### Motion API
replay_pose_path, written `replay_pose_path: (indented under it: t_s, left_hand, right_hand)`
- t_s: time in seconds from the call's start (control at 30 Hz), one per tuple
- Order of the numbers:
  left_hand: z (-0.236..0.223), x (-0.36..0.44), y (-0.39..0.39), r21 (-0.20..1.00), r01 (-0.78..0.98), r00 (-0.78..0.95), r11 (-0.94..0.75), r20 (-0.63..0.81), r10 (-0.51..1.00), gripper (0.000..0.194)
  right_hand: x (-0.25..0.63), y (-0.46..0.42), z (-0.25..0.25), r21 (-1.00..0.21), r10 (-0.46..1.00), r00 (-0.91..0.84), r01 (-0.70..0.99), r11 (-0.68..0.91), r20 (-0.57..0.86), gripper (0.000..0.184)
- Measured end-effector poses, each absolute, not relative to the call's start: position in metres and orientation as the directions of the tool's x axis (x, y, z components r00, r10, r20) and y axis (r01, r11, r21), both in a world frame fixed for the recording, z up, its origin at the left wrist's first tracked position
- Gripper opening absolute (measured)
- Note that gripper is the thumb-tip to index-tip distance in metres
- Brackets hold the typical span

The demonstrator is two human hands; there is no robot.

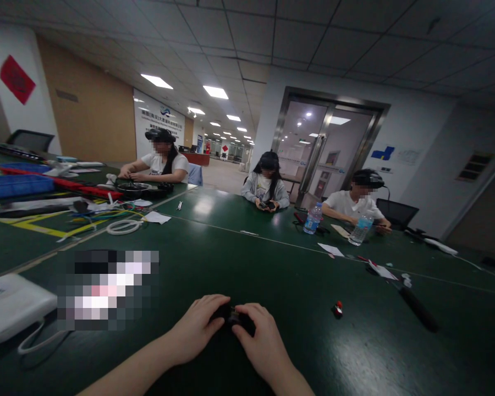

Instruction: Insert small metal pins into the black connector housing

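Note:
Both of my hands are low in the middle of the view, close over the dark green table (181,280). From the left, the fingers of my left hand (198,330) curl round one end of a small black object (231,314). My right hand (264,335) grips its other end, thumb and fingers bent over it. The hands cover most of the object, so its kind cannot be made out. A small red and white item (337,309) lies on the table to the right of my right hand.
A white box (16,305) with a white cable is at left, beside a blurred-out patch. Loose cables (124,225) and a blue tray (16,186) lie farther back. Two water bottles (312,219) stand at right, near a black handle (418,309). Three people sit across the table.

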State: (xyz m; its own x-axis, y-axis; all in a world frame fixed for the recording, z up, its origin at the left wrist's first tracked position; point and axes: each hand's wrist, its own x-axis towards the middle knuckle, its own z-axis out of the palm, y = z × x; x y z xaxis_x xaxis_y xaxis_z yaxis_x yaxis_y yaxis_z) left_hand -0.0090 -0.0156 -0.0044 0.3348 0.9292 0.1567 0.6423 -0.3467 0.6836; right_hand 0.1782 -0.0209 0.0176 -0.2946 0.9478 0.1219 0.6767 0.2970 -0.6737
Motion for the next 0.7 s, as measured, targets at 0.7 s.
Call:
replay_pose_path:
  t_s: [0.7]
  left_hand:
    - [-0.012, -0.012, -0.013, 0.672, 0.647, 0.349, -0.360, 0.160, 0.924, 0.037]
  right_hand:
    - [0.179, -0.023, 0.020, -0.690, 0.948, -0.298, 0.664, 0.289, 0.110, 0.029]
